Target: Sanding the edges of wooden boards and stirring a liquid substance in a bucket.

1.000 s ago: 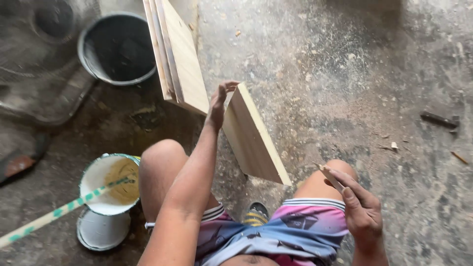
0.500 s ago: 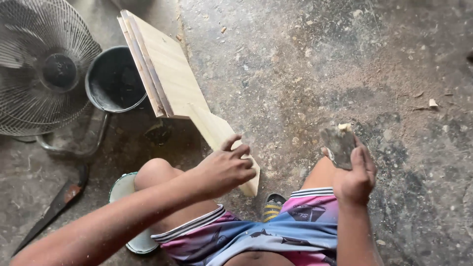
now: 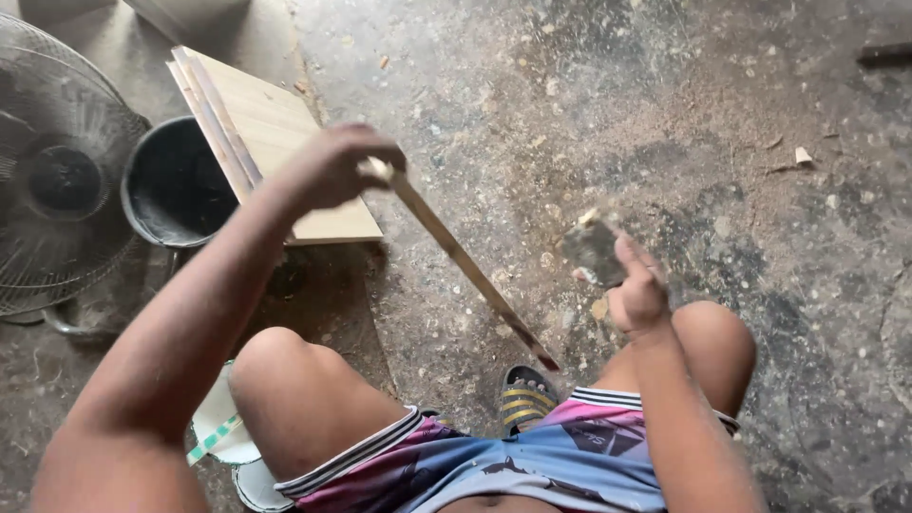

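My left hand (image 3: 332, 166) grips the top end of a thin wooden board (image 3: 465, 261), which shows edge-on and slants down to the floor between my knees. My right hand (image 3: 635, 285) is raised beside the board's right and holds a small grey scraper (image 3: 594, 249) with a lump of pale putty on its tip. The scraper is apart from the board. Behind my left hand a stack of light wooden boards (image 3: 275, 128) leans over a dark bucket (image 3: 171, 190).
A floor fan (image 3: 52, 180) stands at the left edge. A white tub with a striped stick (image 3: 223, 427) sits by my left knee. The concrete floor (image 3: 741, 142) is strewn with sawdust and chips. A sandalled foot (image 3: 524, 397) rests between my knees.
My left hand has lifted and turned the board from flat-facing to edge-on, gripping it at the top. My right hand with the scraper has come lower and nearer the board. The camera view has shifted.
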